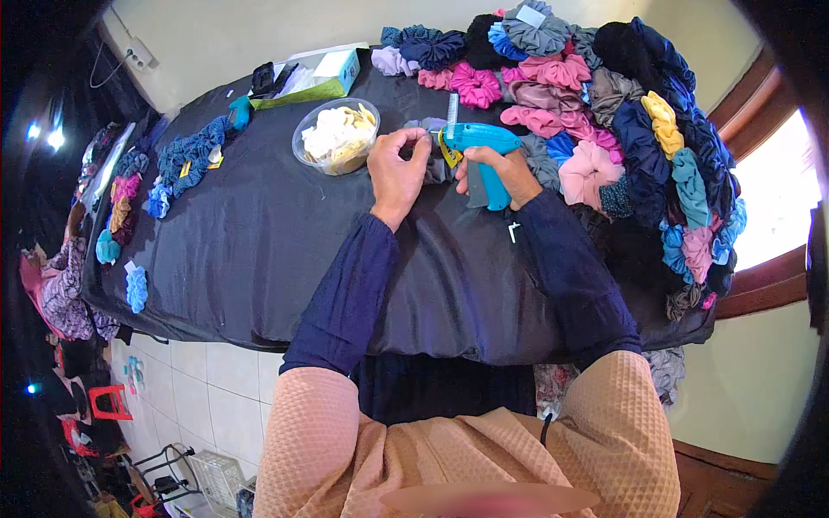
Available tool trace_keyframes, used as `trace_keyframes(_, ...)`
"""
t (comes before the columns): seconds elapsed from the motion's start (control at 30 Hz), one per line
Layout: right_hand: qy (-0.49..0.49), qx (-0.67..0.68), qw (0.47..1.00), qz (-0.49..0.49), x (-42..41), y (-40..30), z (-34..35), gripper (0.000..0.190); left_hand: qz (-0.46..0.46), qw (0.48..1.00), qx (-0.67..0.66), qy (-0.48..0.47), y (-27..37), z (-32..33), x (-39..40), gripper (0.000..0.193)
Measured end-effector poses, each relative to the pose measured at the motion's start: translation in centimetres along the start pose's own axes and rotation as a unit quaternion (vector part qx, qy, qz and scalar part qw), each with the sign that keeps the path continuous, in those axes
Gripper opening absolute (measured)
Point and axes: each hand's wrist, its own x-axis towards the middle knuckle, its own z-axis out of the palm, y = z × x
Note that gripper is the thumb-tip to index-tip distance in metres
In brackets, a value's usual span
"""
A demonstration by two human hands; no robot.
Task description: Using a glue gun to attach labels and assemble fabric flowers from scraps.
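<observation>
My right hand (502, 169) is wrapped around the handle of a teal tagging gun (480, 137), whose nose points left. A clip of white plastic fasteners (453, 111) stands up from its top. At the nose hangs a yellow tag (449, 154) with dark print. My left hand (400, 167) pinches with thumb and forefinger close to the gun's needle; what is between the fingertips is too small to tell. Partly behind both hands lies a grey scrunchie (438, 169). Left of my left hand stands a clear plastic tub (335, 137) full of white and yellow tags.
Many coloured scrunchies (557, 110) are heaped along the right and back of the black-covered table (272, 259). An open box (307, 78) and a second teal tool (240, 112) lie at the back left. More scrunchies (191, 155) lie left. A person (61, 285) is beyond the left end.
</observation>
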Motion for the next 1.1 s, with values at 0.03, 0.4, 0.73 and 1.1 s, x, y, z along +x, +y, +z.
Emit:
trace_keyframes(0.03, -0.001, 0.002, 1.000, 0.000, 0.0, 0.1, 0.0, 0.028, 0.012, 1.000, 0.001, 0.009, 0.2, 0.0, 0.0, 0.015)
trace_keyframes(0.4, 0.015, 0.009, 1.000, -0.021, 0.0, 0.5, 0.4, 0.026, 0.124, 0.985, 0.111, 0.035, 1.0, -0.1, -0.4, 0.010)
trace_keyframes(0.73, 0.011, -0.010, 0.999, -0.034, 0.1, 1.0, 0.6, 0.033, 0.143, 0.985, 0.091, 0.030, 1.6, 0.3, -0.9, 0.008)
trace_keyframes(1.1, 0.005, 0.011, 0.999, -0.032, 0.1, 1.0, 0.7, 0.034, 0.019, 0.998, -0.050, 0.037, 0.8, 1.1, -1.1, 0.013)
